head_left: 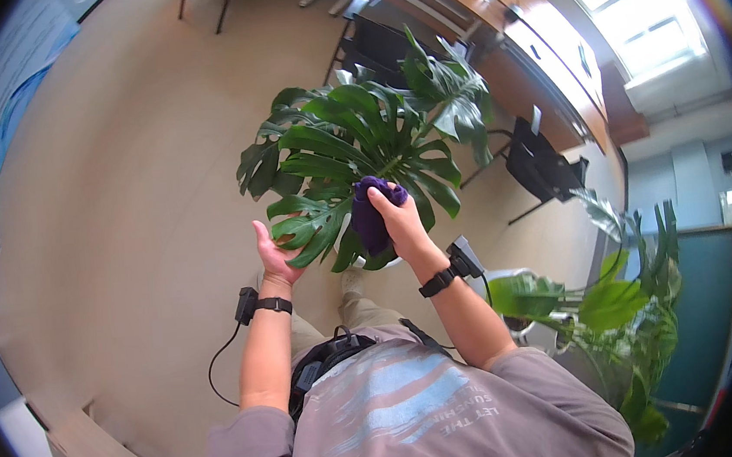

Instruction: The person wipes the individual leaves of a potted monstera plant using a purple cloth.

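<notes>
A large potted plant [366,133] with broad split green leaves stands on the floor in front of me. My right hand [398,221] grips a dark purple cloth [371,211] and holds it against the leaves near the plant's middle. My left hand [274,254] is open, palm up, under a low split leaf [309,226] at the plant's left side and supports it from beneath. Both wrists wear black bands with small devices. The white pot [353,260] is mostly hidden by leaves and my hand.
A second leafy plant [616,302] in a white pot stands to my right. Black chairs [543,165] and a long wooden counter [534,57] run along the far wall. Beige floor [136,188] spreads to the left.
</notes>
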Demonstrator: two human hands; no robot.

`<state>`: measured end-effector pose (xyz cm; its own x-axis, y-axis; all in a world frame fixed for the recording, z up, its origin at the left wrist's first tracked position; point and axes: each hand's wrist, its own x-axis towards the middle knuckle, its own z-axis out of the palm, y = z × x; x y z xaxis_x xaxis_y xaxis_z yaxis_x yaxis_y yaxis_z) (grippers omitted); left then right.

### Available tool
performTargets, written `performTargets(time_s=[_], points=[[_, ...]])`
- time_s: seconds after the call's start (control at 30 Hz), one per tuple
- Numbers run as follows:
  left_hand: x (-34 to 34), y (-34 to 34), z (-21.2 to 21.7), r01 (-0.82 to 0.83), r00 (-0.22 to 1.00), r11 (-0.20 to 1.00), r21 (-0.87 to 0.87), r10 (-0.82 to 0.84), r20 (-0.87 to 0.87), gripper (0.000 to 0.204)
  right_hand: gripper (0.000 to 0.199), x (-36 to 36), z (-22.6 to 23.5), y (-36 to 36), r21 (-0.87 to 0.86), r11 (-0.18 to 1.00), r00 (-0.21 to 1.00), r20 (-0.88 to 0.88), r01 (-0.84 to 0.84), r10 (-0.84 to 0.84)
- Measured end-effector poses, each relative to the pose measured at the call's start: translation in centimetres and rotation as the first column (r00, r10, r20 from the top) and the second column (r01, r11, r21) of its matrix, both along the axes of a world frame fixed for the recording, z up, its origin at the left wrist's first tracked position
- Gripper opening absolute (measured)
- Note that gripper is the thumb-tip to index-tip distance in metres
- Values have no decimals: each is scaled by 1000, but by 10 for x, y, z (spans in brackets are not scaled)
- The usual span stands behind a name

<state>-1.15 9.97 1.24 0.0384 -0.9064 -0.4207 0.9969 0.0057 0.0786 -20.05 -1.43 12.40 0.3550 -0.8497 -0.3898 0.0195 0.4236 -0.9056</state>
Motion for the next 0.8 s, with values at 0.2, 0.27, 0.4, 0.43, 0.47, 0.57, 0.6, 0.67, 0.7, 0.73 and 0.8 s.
performTargets(time_s=[0.2,0.27,0.4,0.43,0.47,0.57,0.6,0.67,0.7,0.73,0.8], points=[[29,-18,-10,306,939,940,-152,-325,-114,104,25,35,-23,4,-252,964,949,-274,83,-154],[18,-27,-3,334,903,917,-219,-378,-206,105,23,49,-29,11,-441,897,877,-436,-15,-199],[3,-26,-10,369,855,880,-298,-447,-261,104,24,71,-47,23,-481,869,663,-690,-119,-292],[3,-27,-10,369,854,894,-254,-434,-286,101,23,78,-51,25,-491,859,629,-716,-144,-304],[3,-24,-9,389,850,897,-211,-438,-292,102,24,84,-52,30,-512,842,576,-744,-168,-338],[3,-19,-9,417,837,894,-166,-448,-313,97,26,95,-52,48,-555,813,553,-739,-175,-385],[3,-18,-12,429,834,884,-183,-466,-296,96,25,96,-49,56,-538,830,560,-737,-146,-379],[6,-17,-14,452,831,866,-215,-496,-252,95,24,99,-48,70,-562,816,551,-728,-137,-408],[5,-14,-13,468,826,853,-231,-516,-227,95,23,101,-45,79,-567,817,559,-715,-109,-421],[5,-11,-13,495,817,849,-187,-528,-231,97,21,102,-45,87,-571,817,550,-710,-83,-440],[2,-7,-15,543,800,834,-97,-549,-241,101,20,104,-45,98,-608,793,557,-672,-37,-488]])
